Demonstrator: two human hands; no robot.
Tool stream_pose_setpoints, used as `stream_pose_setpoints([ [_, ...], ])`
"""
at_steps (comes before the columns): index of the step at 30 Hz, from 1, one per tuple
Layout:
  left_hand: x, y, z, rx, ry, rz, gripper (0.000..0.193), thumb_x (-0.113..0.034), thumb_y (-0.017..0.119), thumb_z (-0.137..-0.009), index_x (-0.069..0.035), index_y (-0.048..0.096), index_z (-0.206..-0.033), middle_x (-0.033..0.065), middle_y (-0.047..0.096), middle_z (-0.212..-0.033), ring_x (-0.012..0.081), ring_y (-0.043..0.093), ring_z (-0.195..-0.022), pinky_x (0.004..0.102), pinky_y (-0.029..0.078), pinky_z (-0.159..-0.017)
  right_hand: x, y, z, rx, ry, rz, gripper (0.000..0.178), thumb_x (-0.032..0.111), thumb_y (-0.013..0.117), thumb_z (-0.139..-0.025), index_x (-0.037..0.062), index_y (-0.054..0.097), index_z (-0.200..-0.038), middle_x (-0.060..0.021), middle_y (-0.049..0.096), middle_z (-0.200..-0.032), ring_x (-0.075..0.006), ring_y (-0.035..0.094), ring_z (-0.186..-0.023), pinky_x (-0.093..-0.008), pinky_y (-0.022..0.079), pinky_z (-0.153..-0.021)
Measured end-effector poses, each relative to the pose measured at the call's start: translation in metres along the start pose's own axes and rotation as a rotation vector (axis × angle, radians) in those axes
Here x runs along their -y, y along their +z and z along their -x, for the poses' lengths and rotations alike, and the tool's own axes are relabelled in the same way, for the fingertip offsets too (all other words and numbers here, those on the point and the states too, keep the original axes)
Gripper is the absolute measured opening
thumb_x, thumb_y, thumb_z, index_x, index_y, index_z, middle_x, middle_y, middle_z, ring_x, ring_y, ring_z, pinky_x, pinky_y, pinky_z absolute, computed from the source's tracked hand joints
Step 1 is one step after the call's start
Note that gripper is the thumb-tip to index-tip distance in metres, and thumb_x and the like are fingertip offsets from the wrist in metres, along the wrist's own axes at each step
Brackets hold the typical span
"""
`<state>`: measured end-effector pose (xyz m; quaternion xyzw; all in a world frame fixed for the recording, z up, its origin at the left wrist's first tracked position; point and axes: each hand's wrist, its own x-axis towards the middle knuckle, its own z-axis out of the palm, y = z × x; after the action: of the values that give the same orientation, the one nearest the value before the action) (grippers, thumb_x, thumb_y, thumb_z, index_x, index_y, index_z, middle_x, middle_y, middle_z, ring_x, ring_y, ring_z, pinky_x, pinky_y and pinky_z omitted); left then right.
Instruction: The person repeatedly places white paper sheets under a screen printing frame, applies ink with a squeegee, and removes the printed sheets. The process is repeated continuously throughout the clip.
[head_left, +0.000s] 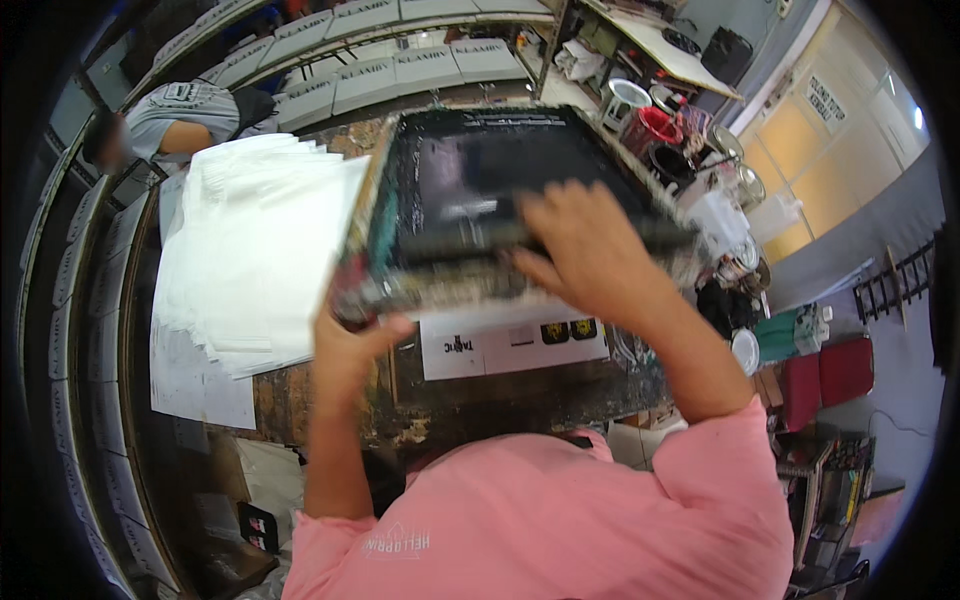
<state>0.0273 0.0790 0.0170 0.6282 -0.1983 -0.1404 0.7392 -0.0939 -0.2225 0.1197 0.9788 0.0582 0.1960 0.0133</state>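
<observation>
A screen-printing frame (450,290), its mesh covered in black ink (490,165), lies before me with its near edge lifted off the table. My right hand (590,245), blurred by motion, is closed on a dark squeegee (465,240) that lies across the near part of the mesh. My left hand (355,345) grips the frame's near left corner; its thumb shows, while the fingers are partly hidden behind the corner. Below the near edge, a white printed sheet (465,352) with black and yellow marks lies on the table, partly covered by the frame.
A fanned stack of white sheets (260,250) lies left of the frame. Paint cans and bottles (655,130) crowd the right side. Racks of printed sheets (365,85) stand behind and at the left. Another person (190,115) bends over at the far left.
</observation>
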Motion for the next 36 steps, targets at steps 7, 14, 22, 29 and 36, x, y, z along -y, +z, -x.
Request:
stream_pose_setpoints([
  [7,0.103,-0.01,0.05,-0.112,0.118,-1.164,0.099,-0.048,0.106,-0.044,0.0,0.071,-0.124,0.0107,0.061,-0.114,0.0315,0.056,-0.113,0.0464,0.04,-0.102,0.04,0.09,0.071,0.449,0.221,-0.285,0.043,0.041,0.08,-0.088,0.0119,0.074,-0.119,-0.0086,0.071,-0.111,-0.0334,0.067,-0.102,-0.0481,0.058,-0.084],
  [14,0.115,-0.021,0.048,-0.024,0.048,-1.165,0.111,-0.066,0.099,-0.044,-0.004,0.07,-0.132,0.0098,0.057,-0.111,0.031,0.05,-0.11,0.0481,0.032,-0.102,-0.019,0.197,0.038,0.064,0.061,-0.204,0.049,0.032,0.087,-0.08,0.0097,0.068,-0.12,-0.0087,0.064,-0.107,-0.0322,0.064,-0.1,-0.0447,0.059,-0.08],
  [22,0.117,-0.025,0.054,-0.091,0.069,-1.047,0.128,-0.08,0.093,-0.043,0.001,0.066,-0.139,0.0104,0.059,-0.109,0.0304,0.05,-0.105,0.0483,0.034,-0.1,-0.167,0.273,-0.165,0.191,0.062,-0.069,0.045,0.056,0.069,-0.096,0.0146,0.073,-0.114,-0.0109,0.073,-0.106,-0.0351,0.072,-0.105,-0.0503,0.059,-0.084],
  [29,0.134,-0.025,0.061,-0.132,0.206,-0.869,0.136,-0.072,0.095,-0.051,0.006,0.051,-0.154,0.0133,0.067,-0.113,0.0348,0.054,-0.105,0.0514,0.042,-0.1,-0.192,0.273,-0.187,0.132,0.061,-0.086,0.052,0.063,0.063,-0.098,0.0139,0.074,-0.112,-0.0136,0.076,-0.1,-0.0364,0.074,-0.098,-0.0512,0.059,-0.083],
  [36,0.147,-0.032,0.065,-0.147,0.227,-0.865,0.129,-0.07,0.093,-0.059,0.006,0.051,-0.154,0.0174,0.065,-0.12,0.0378,0.05,-0.112,0.0517,0.042,-0.1,-0.069,0.198,-0.04,0.187,0.097,-0.077,0.043,0.054,0.069,-0.097,0.0128,0.066,-0.109,-0.0108,0.071,-0.097,-0.0341,0.072,-0.094,-0.0491,0.058,-0.073],
])
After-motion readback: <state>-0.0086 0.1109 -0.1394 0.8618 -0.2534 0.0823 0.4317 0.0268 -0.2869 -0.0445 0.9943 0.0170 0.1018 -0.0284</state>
